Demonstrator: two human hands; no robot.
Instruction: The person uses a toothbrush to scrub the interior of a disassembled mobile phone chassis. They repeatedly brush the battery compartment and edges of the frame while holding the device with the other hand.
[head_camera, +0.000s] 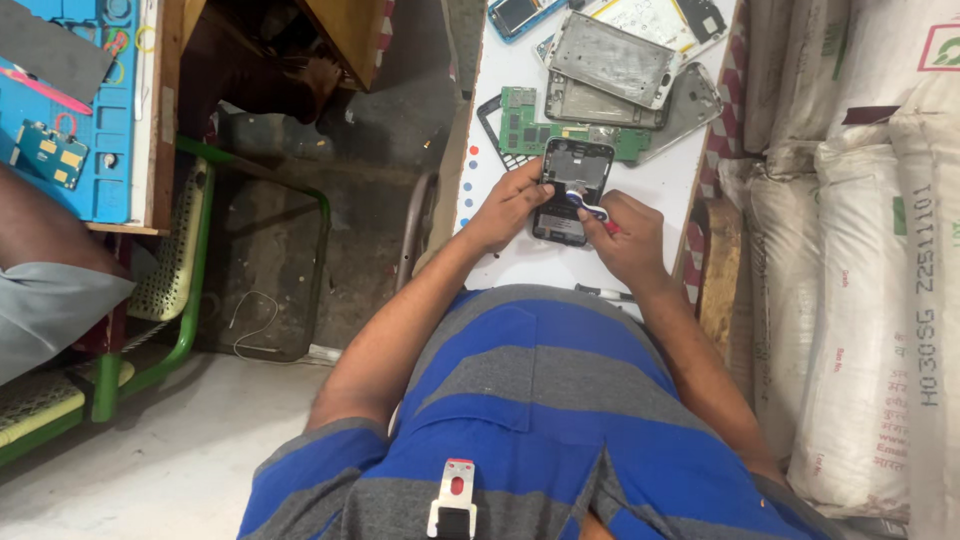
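An opened dark phone body (573, 175), its back cover off, lies on the white work table (660, 185) right in front of me. My left hand (510, 205) grips its left edge and steadies it. My right hand (625, 235) holds a small tool with a white and red handle (592, 212), and the tip rests on the middle of the phone's insides. Both forearms reach up from my blue and grey striped shirt.
Beyond the phone lie a green circuit board (522, 125), several metal phone frames (612, 60) and another phone (520, 15). Stacked white sacks (870, 300) fill the right side. At left stand a green metal bench (190, 290), a blue repair mat (75, 110) and another person's arm (40, 225).
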